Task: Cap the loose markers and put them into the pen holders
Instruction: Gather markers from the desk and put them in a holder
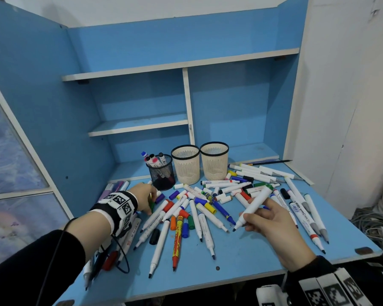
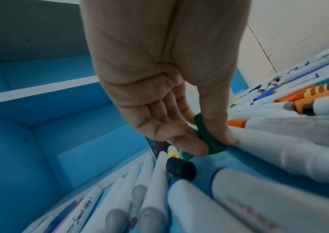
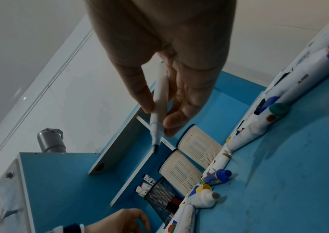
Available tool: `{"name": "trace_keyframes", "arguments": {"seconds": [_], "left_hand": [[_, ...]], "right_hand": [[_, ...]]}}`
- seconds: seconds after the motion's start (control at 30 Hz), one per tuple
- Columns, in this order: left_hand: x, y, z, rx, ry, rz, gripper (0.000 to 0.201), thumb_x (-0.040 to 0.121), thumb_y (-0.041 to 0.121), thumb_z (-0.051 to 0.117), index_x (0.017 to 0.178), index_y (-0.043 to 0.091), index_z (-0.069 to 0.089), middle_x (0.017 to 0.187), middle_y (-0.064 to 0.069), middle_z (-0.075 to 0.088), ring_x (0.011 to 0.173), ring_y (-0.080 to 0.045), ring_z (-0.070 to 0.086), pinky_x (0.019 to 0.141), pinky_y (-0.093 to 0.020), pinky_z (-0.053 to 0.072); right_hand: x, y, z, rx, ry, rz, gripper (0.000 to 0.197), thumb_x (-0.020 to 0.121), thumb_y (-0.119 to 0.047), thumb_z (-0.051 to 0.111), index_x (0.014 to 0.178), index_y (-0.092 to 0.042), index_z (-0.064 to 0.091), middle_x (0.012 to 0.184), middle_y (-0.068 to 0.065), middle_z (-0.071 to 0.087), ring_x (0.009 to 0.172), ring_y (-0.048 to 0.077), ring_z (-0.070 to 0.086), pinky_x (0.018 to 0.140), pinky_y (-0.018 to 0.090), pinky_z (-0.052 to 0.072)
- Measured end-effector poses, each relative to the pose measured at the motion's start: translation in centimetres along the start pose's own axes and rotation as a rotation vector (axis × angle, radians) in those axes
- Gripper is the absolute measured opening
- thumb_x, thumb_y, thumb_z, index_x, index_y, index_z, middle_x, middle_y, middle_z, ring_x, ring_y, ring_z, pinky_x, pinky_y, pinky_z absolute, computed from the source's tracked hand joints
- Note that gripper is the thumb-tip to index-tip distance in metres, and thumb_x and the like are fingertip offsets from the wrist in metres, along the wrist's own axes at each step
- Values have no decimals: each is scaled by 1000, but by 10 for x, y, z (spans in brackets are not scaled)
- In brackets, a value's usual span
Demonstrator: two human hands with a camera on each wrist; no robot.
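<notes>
The right hand's fingers (image 3: pixel 171 123) and thumb pinch an uncapped white marker (image 1: pixel 253 207) low on its barrel, near the nib. Its long axis runs diagonally: dark tip pointing down and to the near left, green-banded back end up and to the far right, held above the table (image 1: pixel 241 257). The right hand (image 1: pixel 272 219) is palm-up over the near right of the table, forearm coming in from the near right corner.

At the left, the left hand's thumb and fingers (image 2: pixel 187 145) pinch a green cap (image 2: pixel 209 138) that stands steeply, its lower end at the table top among the loose markers (image 1: pixel 199 208). The left hand (image 1: pixel 143 196) reaches palm-down, wrist wrapped in a black-and-white band (image 1: pixel 117 204), just beside the black mesh holder (image 1: pixel 161 173), which already has several capped markers standing in it. Two beige pen holders (image 1: pixel 200 163) stand to its right, at the far edge of the scattered pile.
</notes>
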State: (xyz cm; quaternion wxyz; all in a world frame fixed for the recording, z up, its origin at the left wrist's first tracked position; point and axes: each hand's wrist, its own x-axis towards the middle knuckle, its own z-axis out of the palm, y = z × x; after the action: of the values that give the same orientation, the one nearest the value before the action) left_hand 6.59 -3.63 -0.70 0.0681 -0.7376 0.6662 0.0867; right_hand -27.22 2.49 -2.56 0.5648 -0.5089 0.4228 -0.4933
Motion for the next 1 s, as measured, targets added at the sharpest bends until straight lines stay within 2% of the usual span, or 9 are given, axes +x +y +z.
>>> {"name": "trace_keyframes", "arguments": {"seconds": [0.1, 0.17, 0.3, 0.4, 0.5, 0.63, 0.77, 0.87, 1.0], "left_hand": [[-4, -2, -1, -93, 69, 18, 43, 73, 14, 77, 110, 19, 57, 103, -4, 63, 86, -15, 53, 79, -26, 45], [-9, -1, -2, -165, 138, 42, 32, 75, 12, 75, 102, 22, 62, 99, -2, 64, 85, -14, 55, 76, -22, 44], [-28, 13, -4, -413, 316, 60, 22, 72, 11, 78, 80, 22, 62, 88, 1, 65, 81, -15, 60, 70, -21, 47], [-44, 35, -5, -649, 399, 73, 23, 71, 6, 79, 79, 19, 61, 82, -1, 67, 74, -13, 62, 60, -14, 47], [-58, 59, -5, -894, 417, 131, 26, 71, 0, 77, 79, 21, 64, 86, -5, 71, 84, -21, 68, 78, -28, 56], [-79, 91, -5, -1120, 391, 242, 28, 75, -1, 73, 88, 24, 69, 92, -5, 73, 92, -22, 69, 86, -29, 55], [-100, 115, -6, -1271, 382, 298, 25, 75, 2, 74, 88, 24, 71, 89, -19, 72, 85, -34, 68, 80, -38, 57], [-108, 124, -7, -1348, 335, 326, 22, 77, 1, 71, 92, 17, 70, 79, -8, 74, 70, -16, 68, 65, -21, 54], [-112, 129, -11, -1366, 296, 330, 21, 79, 0, 68, 95, 14, 69, 73, 0, 73, 66, -8, 68, 60, -14, 50]], "right_hand": [[2, 0, -3, 10, 17, -7, 25, 85, 1, 61, 107, -11, 58, 83, 17, 72, 73, 25, 65, 79, 38, 54], [3, -1, -4, 19, 52, -22, 23, 85, -1, 63, 106, -10, 59, 86, 18, 71, 71, 26, 64, 85, 44, 52], [9, -6, -4, 46, 97, -46, 37, 84, 0, 64, 117, -9, 51, 92, 18, 70, 66, 29, 64, 77, 40, 55], [11, -9, 3, 63, 78, -54, 66, 84, 2, 65, 132, -30, 32, 100, 12, 71, 72, 30, 69, 74, 38, 57], [10, -12, 13, 103, 59, -96, 94, 83, 8, 63, 141, -46, 12, 90, 12, 73, 71, 26, 70, 65, 31, 58], [8, -22, 23, 173, 61, -182, 82, 84, 11, 60, 139, -38, 25, 89, 16, 70, 66, 23, 71, 59, 24, 56], [8, -24, 27, 274, 130, -237, 73, 83, 10, 60, 138, -29, 30, 91, 19, 69, 66, 23, 68, 63, 26, 56], [7, -25, 28, 336, 179, -277, 71, 83, 9, 60, 136, -27, 31, 100, 26, 66, 67, 22, 67, 64, 25, 56], [6, -26, 29, 402, 174, -314, 67, 82, 10, 60, 132, -26, 32, 104, 28, 64, 70, 22, 68, 65, 23, 55]]}}
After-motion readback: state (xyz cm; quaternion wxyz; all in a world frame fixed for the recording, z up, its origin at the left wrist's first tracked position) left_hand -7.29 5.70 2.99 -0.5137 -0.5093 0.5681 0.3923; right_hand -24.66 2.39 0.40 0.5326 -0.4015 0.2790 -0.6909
